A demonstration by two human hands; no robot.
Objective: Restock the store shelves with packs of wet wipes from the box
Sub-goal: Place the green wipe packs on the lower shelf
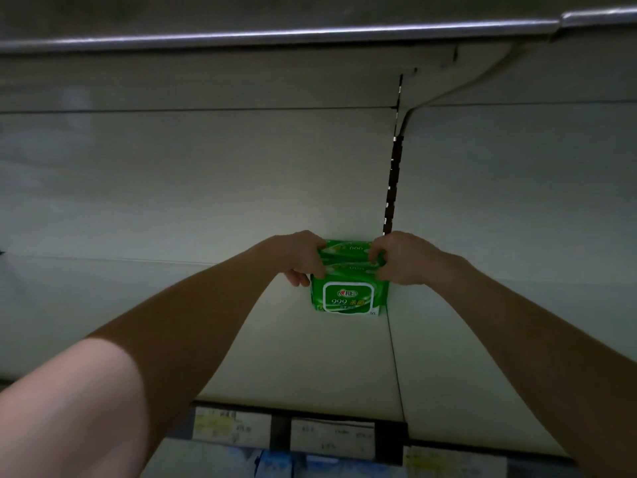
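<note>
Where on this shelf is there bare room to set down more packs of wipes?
The shelf is bare left of the green packs and in front of them, up to the price labels. Right of the seam: bare too. Crowded only at the back, under the slotted strip, where the left hand and right hand grip the packs.

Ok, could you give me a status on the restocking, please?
Left hand, right hand grip green packs at shelf back. Flat pack in front. Nothing blocking.
</note>
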